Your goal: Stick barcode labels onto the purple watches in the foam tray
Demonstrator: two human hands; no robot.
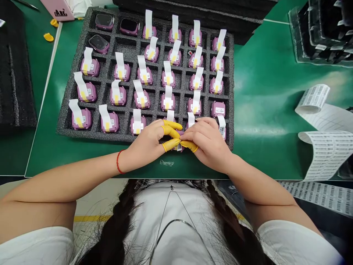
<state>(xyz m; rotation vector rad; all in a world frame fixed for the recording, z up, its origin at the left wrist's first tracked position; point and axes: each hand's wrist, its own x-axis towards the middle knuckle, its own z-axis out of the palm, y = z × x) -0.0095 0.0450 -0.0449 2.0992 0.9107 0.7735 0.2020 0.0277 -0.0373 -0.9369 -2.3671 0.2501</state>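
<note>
At the front edge of the grey foam tray [124,138], my left hand [149,143] and my right hand [208,143] meet around a small purple watch body [179,147]. Most of it is hidden by my fingers, and a bit of white label shows below them. Yellow finger cots cover several left fingertips and at least one on the right. Each hand is closed, with its fingertips pinching at the watch body. Around them, the tray's compartments hold several purple watch bodies [142,99], mostly back side up, with white strips and yellow tape on them.
Three watches [104,21] lie screen up at the tray's back left. Black foam [193,18] stands behind. Barcode label rolls [328,147] curl at the right, below stacked clear trays [300,44]. A clear plastic scrap [167,162] lies in front; a pink box [59,9] is back left.
</note>
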